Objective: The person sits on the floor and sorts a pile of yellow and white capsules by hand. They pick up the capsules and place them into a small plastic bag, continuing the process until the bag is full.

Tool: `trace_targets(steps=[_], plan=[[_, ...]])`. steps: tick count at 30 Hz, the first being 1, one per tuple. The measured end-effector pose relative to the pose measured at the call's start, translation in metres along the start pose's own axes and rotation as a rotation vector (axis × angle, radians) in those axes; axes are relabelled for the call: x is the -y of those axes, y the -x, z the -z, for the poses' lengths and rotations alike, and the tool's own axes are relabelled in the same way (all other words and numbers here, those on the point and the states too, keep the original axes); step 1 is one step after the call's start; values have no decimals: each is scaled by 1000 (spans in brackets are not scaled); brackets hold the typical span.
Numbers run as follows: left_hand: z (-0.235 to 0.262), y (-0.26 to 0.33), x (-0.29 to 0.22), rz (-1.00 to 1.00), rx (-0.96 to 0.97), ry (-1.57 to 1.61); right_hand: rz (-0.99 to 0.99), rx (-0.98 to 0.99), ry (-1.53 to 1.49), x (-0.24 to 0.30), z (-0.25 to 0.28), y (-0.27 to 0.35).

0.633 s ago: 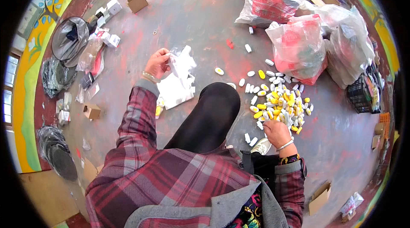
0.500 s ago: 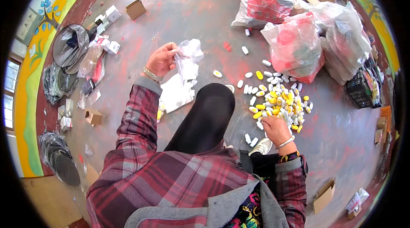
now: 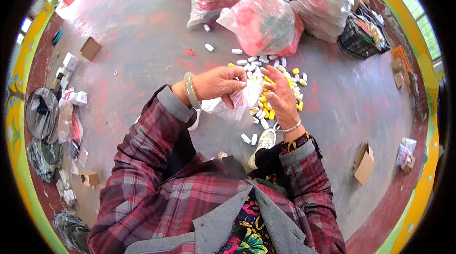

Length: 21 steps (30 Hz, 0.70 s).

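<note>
1. Bag: thin clear plastic bag, raised in front of the chest, directly above the pile of small white and yellow pieces on the grey floor.
2. Left hand, pale bangle at the wrist, pinched shut on the bag's upper edge, film hanging slack below the knuckles.
3. Right hand just beside the bag on the pile side, fingers spread and loose, not clamped on anything; whether a fingertip touches the film cannot be told.
4. Beyond the pile: three bulging clear sacks with red contents, a dark crate next to them.
5. Near side of the pile: a white shoe and a few stray white pieces.
6. Well away from the pile: small brown cartons and white boxes on one side, an open carton on the other.
7. Risk, as a judgement: one-handed pinch on slippery film, so a slackened thumb likely to drop the bag onto the pile.
8. Further risk: mouth held by one edge only, likely to fall closed; pieces aimed at it could miss and scatter toward the shoe.
9. Thin film, possibly prone to tearing under a sharp tug.
</note>
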<state>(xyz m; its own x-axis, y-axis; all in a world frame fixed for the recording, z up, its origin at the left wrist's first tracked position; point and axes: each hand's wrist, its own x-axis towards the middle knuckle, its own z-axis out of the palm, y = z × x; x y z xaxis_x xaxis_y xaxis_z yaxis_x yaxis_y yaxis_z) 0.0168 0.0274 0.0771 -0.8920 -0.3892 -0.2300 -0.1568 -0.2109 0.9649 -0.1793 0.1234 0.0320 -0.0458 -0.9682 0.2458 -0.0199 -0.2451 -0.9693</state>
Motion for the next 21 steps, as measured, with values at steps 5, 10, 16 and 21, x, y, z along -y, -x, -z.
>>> trace_targets(steps=[5, 10, 16, 21], plan=[[-11, -29, 16, 49, 43, -113, -139, 30, 44, -3, 9, 13], [-13, -46, 18, 25, 71, -27, -195, -191, -54, -1, 16, 13], [-13, -50, 23, 117, 43, -118, -211, -224, -81, -6, 28, 9], [-2, -53, 33, 114, -55, -163, -186, -193, 82, -13, 32, 7]])
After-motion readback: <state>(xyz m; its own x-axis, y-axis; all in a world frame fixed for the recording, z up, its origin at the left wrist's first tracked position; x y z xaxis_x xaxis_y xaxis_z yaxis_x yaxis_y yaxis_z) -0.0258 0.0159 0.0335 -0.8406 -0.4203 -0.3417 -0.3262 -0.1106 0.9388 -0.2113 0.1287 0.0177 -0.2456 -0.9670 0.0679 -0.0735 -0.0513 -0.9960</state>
